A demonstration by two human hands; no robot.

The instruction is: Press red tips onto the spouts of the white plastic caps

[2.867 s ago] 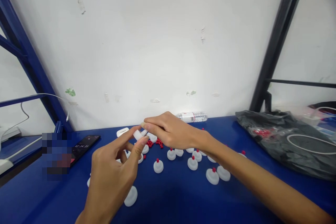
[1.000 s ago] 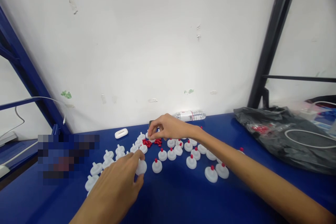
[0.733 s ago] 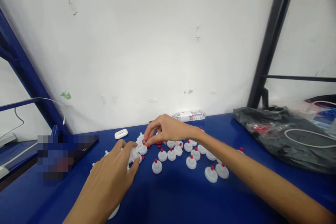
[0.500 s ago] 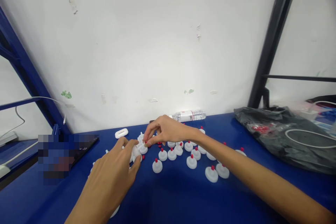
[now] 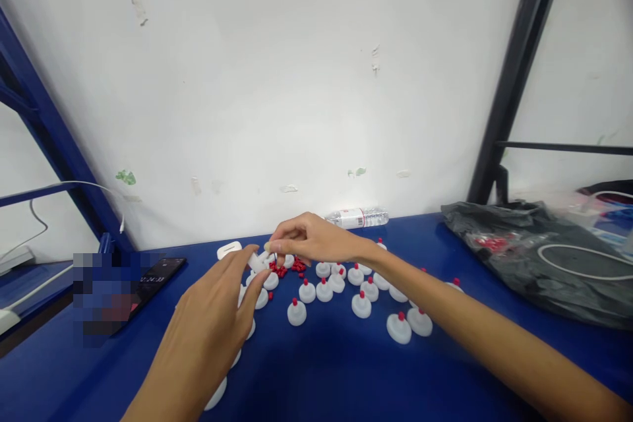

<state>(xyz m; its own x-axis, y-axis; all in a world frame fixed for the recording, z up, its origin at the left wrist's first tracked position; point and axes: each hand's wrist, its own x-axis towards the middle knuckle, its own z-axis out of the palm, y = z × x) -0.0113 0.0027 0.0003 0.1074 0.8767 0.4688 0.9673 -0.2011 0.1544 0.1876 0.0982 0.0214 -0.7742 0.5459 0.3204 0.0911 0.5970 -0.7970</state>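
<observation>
My left hand [image 5: 212, 306] is closed on a white nozzle cap [image 5: 256, 264], tilted above the table between thumb and fingers. Fingertips of my right hand [image 5: 321, 237] are pinched at the narrow end of that cap; whether a small red tip is between them is hidden. Beneath my right hand lies a pile of small red tips [image 5: 298, 265]. White nozzle caps without red tips [image 5: 270, 281] lie around and under my left hand. To the right, several white nozzle caps with red tips [image 5: 361, 305] stand on the blue table [image 5: 316, 376].
A clear bottle [image 5: 356, 217] lies along the wall. Near the back left are a small white case [image 5: 228, 250] and a dark phone [image 5: 155, 279], partly pixelated. On the right spreads a black plastic bag [image 5: 524, 264] with a white cable and a packet of red pieces.
Both hands have shifted slightly up and back, with the held nozzle cap now tilted and raised. More of the red pile shows below my right hand.
</observation>
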